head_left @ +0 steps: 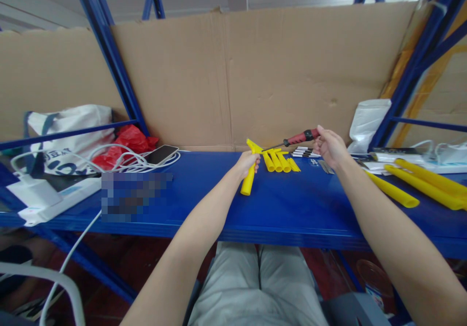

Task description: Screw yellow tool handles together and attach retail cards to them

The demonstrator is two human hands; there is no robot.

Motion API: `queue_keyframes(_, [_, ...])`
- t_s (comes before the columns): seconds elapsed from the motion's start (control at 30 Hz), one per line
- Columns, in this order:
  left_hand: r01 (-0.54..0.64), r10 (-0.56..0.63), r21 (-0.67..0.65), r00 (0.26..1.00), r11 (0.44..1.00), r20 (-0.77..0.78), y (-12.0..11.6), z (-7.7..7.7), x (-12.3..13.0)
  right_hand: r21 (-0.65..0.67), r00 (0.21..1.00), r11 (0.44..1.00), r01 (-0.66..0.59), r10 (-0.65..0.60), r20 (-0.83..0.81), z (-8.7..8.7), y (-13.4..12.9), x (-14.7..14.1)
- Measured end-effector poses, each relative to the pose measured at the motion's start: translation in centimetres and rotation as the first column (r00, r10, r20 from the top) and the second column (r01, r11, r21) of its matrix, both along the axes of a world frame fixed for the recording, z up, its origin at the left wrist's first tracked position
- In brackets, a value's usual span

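Note:
My left hand (249, 163) is wrapped around a yellow T-shaped plastic handle (247, 184), whose hollow tube end points down toward me. In my right hand (330, 147), the fingers pinch the end of a screwdriver (298, 138) with a red and black grip. Its shaft runs left to the head of the yellow handle; whether the tip touches a screw is too small to tell. Just behind and right of my left hand, several similar yellow handles (278, 163) lie side by side on the blue table (292, 204).
Black-and-white strips (302, 152) and small metal blades (326, 167) lie near my right hand. Long yellow tubes (426, 186) rest at the right. Leftward are a phone (162, 154), white cables, a red plastic bag (127, 143) and a power strip (65, 200). A cardboard sheet (277, 73) stands behind.

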State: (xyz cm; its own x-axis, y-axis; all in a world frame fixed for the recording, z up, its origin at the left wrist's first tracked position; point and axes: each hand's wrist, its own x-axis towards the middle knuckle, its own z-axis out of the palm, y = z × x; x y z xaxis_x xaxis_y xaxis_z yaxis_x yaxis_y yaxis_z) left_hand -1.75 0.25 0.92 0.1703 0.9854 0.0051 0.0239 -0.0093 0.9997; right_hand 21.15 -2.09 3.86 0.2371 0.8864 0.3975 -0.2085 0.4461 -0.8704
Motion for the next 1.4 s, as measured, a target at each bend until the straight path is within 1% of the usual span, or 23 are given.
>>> queue_keyframes(0.07, [0.002, -0.002, 0.0, 1.0, 1.0, 0.0, 0.01, 0.0, 0.02, -0.026, 1.0, 1.0, 0.016, -0.017, -0.01, 0.01, -0.02, -0.07])
queue_keyframes(0.17, [0.007, -0.007, 0.002, 1.0, 1.0, 0.0, 0.03, -0.02, 0.03, -0.027, 1.0, 0.999, 0.018, -0.018, 0.001, 0.02, -0.12, -0.2])
queue_keyframes(0.4, [-0.01, 0.01, 0.001, 1.0, 1.0, -0.017, 0.05, -0.06, 0.06, 0.024, 0.998, 0.998, -0.056, 0.056, 0.007, 0.19, -0.32, -0.23])
queue_keyframes(0.53, [-0.006, 0.006, 0.002, 1.0, 1.0, -0.009, 0.04, -0.07, 0.08, 0.035, 0.997, 0.997, -0.07, 0.069, 0.023, 0.11, -0.24, -0.18])
queue_keyframes(0.6, [-0.006, 0.006, 0.002, 1.0, 1.0, -0.008, 0.01, -0.06, 0.09, 0.049, 0.998, 0.997, -0.052, 0.051, 0.034, -0.01, -0.14, -0.14])
queue_keyframes(0.7, [-0.006, 0.006, -0.002, 1.0, 1.0, -0.012, -0.03, -0.04, 0.13, 0.056, 1.0, 0.998, 0.005, -0.006, 0.019, -0.14, 0.02, -0.12])
queue_keyframes(0.83, [0.001, -0.001, 0.004, 1.0, 1.0, -0.011, -0.05, -0.04, 0.17, 0.003, 0.999, 0.999, 0.051, -0.051, -0.018, -0.11, 0.11, -0.18])
queue_keyframes(1.0, [0.009, -0.009, 0.006, 1.0, 1.0, -0.008, -0.02, -0.08, 0.19, -0.03, 1.0, 0.999, 0.029, -0.029, -0.005, -0.06, -0.13, -0.21])
queue_keyframes(1.2, [0.003, -0.003, 0.004, 1.0, 1.0, -0.016, 0.0, -0.14, 0.18, 0.0, 0.999, 0.999, -0.041, 0.041, 0.012, 0.11, -0.39, -0.22])
queue_keyframes(1.4, [0.0, 0.0, 0.006, 0.999, 1.0, -0.044, -0.04, -0.13, 0.19, 0.048, 0.998, 0.997, -0.068, 0.067, 0.004, 0.18, -0.29, -0.28])
